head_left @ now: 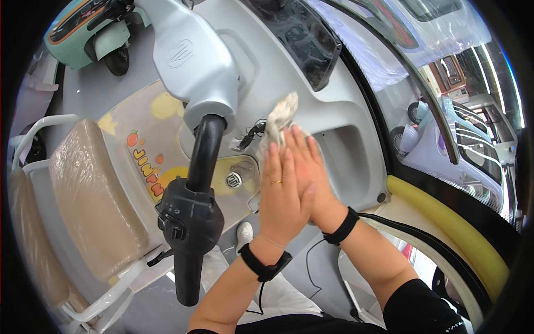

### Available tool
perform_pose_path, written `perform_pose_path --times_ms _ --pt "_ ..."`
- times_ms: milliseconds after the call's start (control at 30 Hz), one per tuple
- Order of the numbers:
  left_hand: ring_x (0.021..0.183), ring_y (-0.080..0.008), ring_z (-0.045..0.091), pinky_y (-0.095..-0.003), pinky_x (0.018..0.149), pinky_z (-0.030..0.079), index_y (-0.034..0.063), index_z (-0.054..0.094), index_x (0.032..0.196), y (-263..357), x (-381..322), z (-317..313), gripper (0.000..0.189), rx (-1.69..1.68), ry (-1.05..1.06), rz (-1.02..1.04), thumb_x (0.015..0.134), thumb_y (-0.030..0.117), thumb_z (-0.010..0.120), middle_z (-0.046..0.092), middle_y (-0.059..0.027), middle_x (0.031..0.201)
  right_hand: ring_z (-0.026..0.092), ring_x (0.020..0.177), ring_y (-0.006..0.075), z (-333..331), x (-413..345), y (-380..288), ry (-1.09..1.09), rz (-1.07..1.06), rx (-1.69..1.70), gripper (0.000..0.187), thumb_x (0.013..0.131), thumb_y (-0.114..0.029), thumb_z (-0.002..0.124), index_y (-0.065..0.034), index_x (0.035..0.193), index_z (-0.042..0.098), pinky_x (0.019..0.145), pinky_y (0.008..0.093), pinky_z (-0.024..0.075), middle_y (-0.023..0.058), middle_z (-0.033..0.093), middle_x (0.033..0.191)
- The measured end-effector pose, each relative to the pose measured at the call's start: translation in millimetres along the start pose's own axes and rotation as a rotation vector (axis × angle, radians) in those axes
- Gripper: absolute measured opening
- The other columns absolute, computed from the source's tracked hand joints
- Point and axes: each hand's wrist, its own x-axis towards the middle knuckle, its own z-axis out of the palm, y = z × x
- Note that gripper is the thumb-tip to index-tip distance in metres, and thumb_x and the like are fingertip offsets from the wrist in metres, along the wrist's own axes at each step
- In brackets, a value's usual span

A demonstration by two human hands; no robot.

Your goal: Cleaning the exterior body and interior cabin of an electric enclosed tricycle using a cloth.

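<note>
Both my hands lie flat and side by side over a beige cloth (283,110) on the grey plastic dashboard (267,75) of a small cabin vehicle. My left hand (280,196), with a ring on one finger, has its fingertips on the cloth's lower left part. Close against it, my right hand (308,173) covers more of the cloth and points up and left. The cloth's far end sticks out crumpled beyond the fingers. A bunch of keys (252,135) hangs just left of the cloth. The surface under my palms is hidden.
Left of my hands stands a black handlebar grip (190,271) with a switch housing (190,221), below a silver column cover (196,54). An open storage pocket (354,167) lies right. A plastic-wrapped seat (96,196), a printed floor mat (144,125) and the windscreen's black edge (373,104) surround the area.
</note>
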Motion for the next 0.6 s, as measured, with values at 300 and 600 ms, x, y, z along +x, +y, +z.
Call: perform_pose_path --times_ms 300,600 --pt "0.139 -0.0486 0.022 -0.0483 0.112 0.022 -0.0141 0.022 0.142 9 37 -3 0.063 -0.252 0.238 0.078 0.096 0.023 0.046 0.021 -0.0351 0.148 0.054 0.114 0.0287 -33 114 35 0.163 -0.103 0.278 0.027 0.078 -0.008 0.060 -0.0079 0.102 0.070 0.099 0.0444 0.0398 0.0069 0.064 0.116" --pt "0.138 -0.0465 0.027 -0.0481 0.112 0.025 -0.0096 0.032 0.140 0 -7 -40 0.059 -0.213 0.105 0.071 0.089 0.011 0.052 0.026 -0.0315 0.149 0.066 0.082 0.0304 -19 162 15 -0.492 -0.179 0.469 0.029 0.069 0.002 0.059 -0.0131 0.086 0.077 0.076 0.0361 0.0520 0.0128 0.071 0.087"
